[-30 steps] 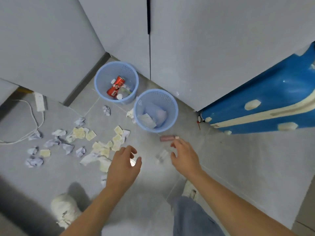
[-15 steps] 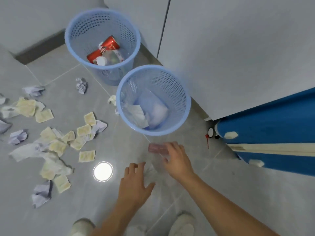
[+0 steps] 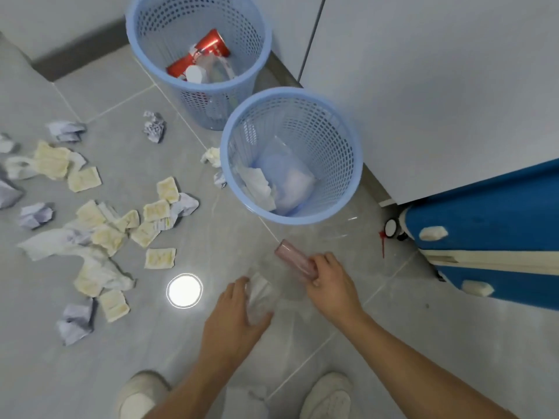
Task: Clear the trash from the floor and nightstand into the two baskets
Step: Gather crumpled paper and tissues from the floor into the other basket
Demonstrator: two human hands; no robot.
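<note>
My right grip (image 3: 328, 278) is clamped on the pink tube (image 3: 295, 262); my left grip (image 3: 234, 317) seemingly closes around a clear wrapper (image 3: 259, 293).

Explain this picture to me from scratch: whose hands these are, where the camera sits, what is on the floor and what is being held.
No machine here: a person wears a camera on the head, looking down at their own arms and white shoes. The right hand closes its grip on a pink plastic tube. The left hand closes on a clear, crumpled plastic piece. On the grey tiled floor stand two light-blue perforated plastic baskets: the far one holds a red drink can, the near one holds white wrappers. Crumpled papers and yellowish pads lie scattered to the left.
</note>
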